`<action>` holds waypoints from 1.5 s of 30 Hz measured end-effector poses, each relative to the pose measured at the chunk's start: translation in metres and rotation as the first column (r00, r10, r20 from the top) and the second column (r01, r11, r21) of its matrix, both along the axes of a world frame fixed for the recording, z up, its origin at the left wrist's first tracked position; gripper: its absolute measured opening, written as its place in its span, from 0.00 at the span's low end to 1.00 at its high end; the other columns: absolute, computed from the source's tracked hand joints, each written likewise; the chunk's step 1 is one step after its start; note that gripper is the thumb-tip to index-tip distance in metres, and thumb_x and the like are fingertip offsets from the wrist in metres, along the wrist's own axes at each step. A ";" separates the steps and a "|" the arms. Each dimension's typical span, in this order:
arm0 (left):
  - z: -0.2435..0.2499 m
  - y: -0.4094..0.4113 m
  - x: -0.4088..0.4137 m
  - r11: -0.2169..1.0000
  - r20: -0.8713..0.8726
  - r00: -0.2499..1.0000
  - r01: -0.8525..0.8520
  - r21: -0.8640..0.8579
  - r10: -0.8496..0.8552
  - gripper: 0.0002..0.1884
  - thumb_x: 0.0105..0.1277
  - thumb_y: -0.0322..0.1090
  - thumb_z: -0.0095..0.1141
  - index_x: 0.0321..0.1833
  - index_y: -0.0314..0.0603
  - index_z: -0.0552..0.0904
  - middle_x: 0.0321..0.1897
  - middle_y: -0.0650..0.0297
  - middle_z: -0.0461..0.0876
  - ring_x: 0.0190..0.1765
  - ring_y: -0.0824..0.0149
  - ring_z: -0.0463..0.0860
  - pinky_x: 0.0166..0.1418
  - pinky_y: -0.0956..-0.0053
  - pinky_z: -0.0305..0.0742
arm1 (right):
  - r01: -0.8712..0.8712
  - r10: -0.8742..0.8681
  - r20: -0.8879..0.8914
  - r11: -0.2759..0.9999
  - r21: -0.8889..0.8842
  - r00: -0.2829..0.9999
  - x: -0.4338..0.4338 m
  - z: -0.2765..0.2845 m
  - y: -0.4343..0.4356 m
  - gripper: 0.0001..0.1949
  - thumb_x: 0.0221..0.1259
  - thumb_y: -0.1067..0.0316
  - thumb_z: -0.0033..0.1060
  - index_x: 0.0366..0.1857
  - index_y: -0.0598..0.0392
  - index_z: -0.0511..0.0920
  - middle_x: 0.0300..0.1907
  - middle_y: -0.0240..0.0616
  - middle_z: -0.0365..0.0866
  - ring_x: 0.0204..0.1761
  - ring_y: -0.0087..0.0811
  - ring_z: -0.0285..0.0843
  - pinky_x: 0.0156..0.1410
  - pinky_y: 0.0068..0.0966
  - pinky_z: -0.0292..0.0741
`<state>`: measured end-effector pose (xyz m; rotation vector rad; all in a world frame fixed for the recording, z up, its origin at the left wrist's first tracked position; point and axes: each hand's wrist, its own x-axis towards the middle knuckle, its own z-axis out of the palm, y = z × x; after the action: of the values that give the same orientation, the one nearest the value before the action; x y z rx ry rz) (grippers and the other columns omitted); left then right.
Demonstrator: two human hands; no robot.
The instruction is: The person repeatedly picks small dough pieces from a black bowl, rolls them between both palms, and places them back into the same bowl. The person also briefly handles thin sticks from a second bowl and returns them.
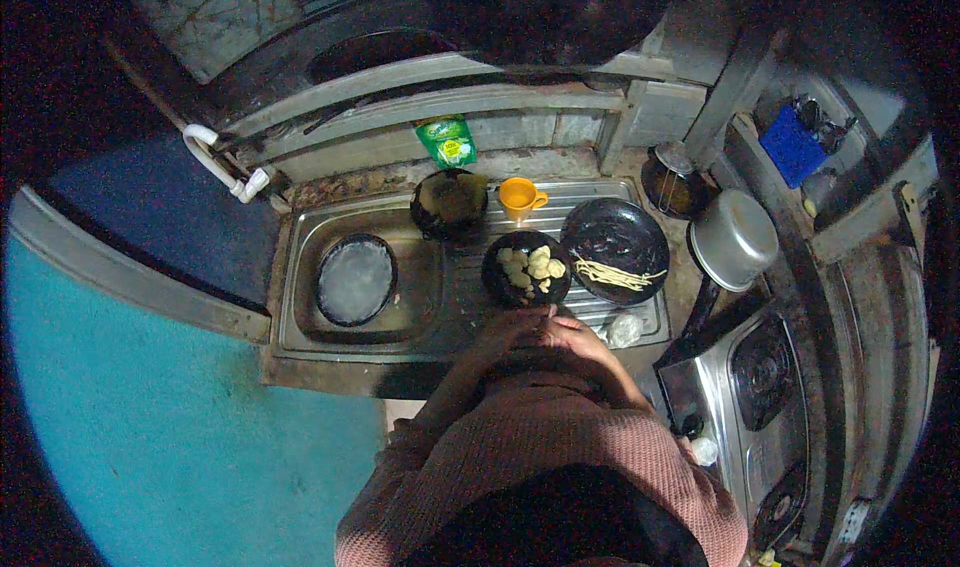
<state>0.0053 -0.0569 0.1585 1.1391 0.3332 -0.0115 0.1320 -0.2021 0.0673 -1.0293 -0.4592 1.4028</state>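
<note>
My left hand [519, 325] lies in shadow at the front of the steel drainboard [480, 297]. Fingers of my right hand [571, 334] meet it there. A tiny pale spot shows at the fingertips; whether it is a held piece or a finger is too dark to tell. Just beyond the hands, a dark plate [495, 291] carries several pale, flattened dough-like pieces [541, 264]. To its right, a larger black plate [619, 237] has thin pale dough-like strips [616, 276] along its near edge. A crumpled clear plastic bag [624, 330] sits right of my right hand.
A round vessel with cloudy liquid [356, 280] stands in the sink basin [420, 267]. Behind are a dark bowl [448, 205], an orange mug [519, 198] and a green pouch [447, 140]. An aluminium pot [739, 237] and a gas stove [765, 417] flank the right.
</note>
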 end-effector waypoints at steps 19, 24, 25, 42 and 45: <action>-0.068 0.010 0.009 0.961 -0.043 0.964 -0.257 0.097 0.262 0.11 0.58 0.36 0.59 0.41 0.41 0.79 0.35 0.63 0.80 0.42 0.70 0.77 0.49 0.76 0.70 | 0.056 -0.046 0.271 0.998 -0.030 0.962 -0.009 0.010 0.001 0.09 0.59 0.65 0.55 0.39 0.57 0.77 0.33 0.32 0.80 0.36 0.22 0.76 0.43 0.18 0.71; -0.063 0.019 0.006 0.959 -0.061 0.979 -0.175 0.223 0.193 0.13 0.59 0.37 0.58 0.44 0.40 0.79 0.39 0.63 0.81 0.45 0.70 0.77 0.51 0.74 0.70 | 0.122 -0.088 0.275 0.986 -0.110 0.957 -0.007 0.008 0.003 0.11 0.59 0.63 0.56 0.42 0.57 0.78 0.36 0.31 0.80 0.38 0.22 0.76 0.46 0.18 0.71; -0.058 0.020 0.006 0.941 -0.079 0.982 -0.141 0.309 0.173 0.13 0.59 0.37 0.57 0.44 0.39 0.79 0.40 0.62 0.81 0.45 0.70 0.77 0.51 0.74 0.70 | 0.153 -0.114 0.266 0.980 -0.129 0.957 -0.007 0.010 0.004 0.12 0.60 0.63 0.56 0.43 0.56 0.78 0.37 0.31 0.80 0.39 0.22 0.76 0.46 0.18 0.71; -0.045 0.006 -0.004 0.932 -0.055 0.982 -0.155 0.327 0.182 0.13 0.58 0.38 0.59 0.42 0.39 0.81 0.36 0.63 0.82 0.40 0.72 0.78 0.46 0.77 0.70 | 0.510 -0.378 0.767 0.857 0.077 0.518 -0.034 0.056 0.007 0.05 0.48 0.71 0.66 0.28 0.58 0.79 0.26 0.29 0.80 0.30 0.17 0.73 0.39 0.16 0.70; -0.042 0.003 -0.009 0.913 0.023 0.985 -0.167 0.372 0.171 0.13 0.57 0.38 0.60 0.42 0.40 0.81 0.36 0.64 0.82 0.39 0.72 0.78 0.45 0.77 0.72 | 0.495 -0.360 0.793 0.865 0.086 0.491 -0.034 0.054 0.006 0.07 0.48 0.71 0.66 0.31 0.58 0.80 0.26 0.30 0.80 0.30 0.17 0.74 0.39 0.16 0.71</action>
<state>-0.0034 -0.0544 0.1168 1.4840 0.4548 0.2073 0.0981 -0.1962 0.1212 -1.7660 -0.6740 0.4456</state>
